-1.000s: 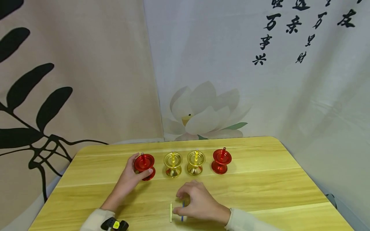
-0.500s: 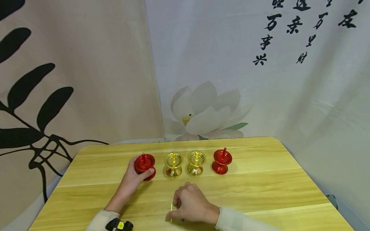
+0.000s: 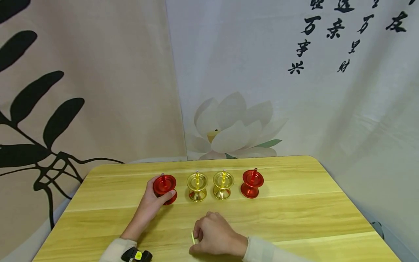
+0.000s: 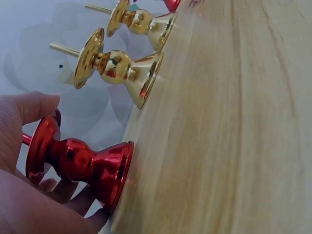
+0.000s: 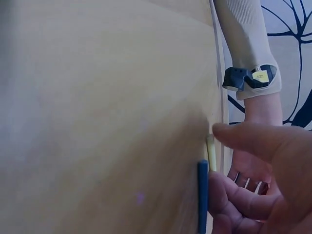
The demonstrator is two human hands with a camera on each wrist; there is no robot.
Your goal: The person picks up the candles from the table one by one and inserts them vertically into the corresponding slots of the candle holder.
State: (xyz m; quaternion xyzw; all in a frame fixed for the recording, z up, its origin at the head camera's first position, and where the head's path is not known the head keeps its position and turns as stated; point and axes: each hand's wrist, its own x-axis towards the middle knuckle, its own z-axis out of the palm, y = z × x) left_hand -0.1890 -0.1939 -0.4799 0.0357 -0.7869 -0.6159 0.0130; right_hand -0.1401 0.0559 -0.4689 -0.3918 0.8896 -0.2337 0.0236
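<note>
Head view: backdrop cloth (image 3: 281, 91) fills the upper frame and runs off its edges; black characters (image 3: 336, 28) at upper right and dark leaf print (image 3: 26, 98) at left are cropped. Pale lotus print (image 3: 239, 125) low, near centre. Light wood-grain table (image 3: 311, 211) below, far corners rounded, near edge out of frame. Pale right sleeve (image 3: 266, 250) cut off by the bottom edge, as is the left arm with its black wrist device (image 3: 132, 254).

Right hand (image 3: 216, 234) low over the table, nearer than the row: thumb and index pinch a pale yellow stick (image 3: 193, 237); other fingers curled, tips hidden. Left hand (image 3: 150, 202) grasps the left-end red candle holder (image 3: 164, 185). Left wrist view has one digit at the dish rim, others tucked behind the stem, partly masked; base on the wood.

To its right along the row, spaced apart: first gold candle holder (image 3: 197, 185), second gold candle holder (image 3: 223, 185), far red candle holder (image 3: 252, 183), all upright, the last only a sliver in the left wrist view.

Smallest: yellow stick partly covered; whether clear of the table, cannot tell. Blue stick (image 5: 203, 195) just beside it, one end cropped in the right wrist view, masked by the hand from above.
</note>
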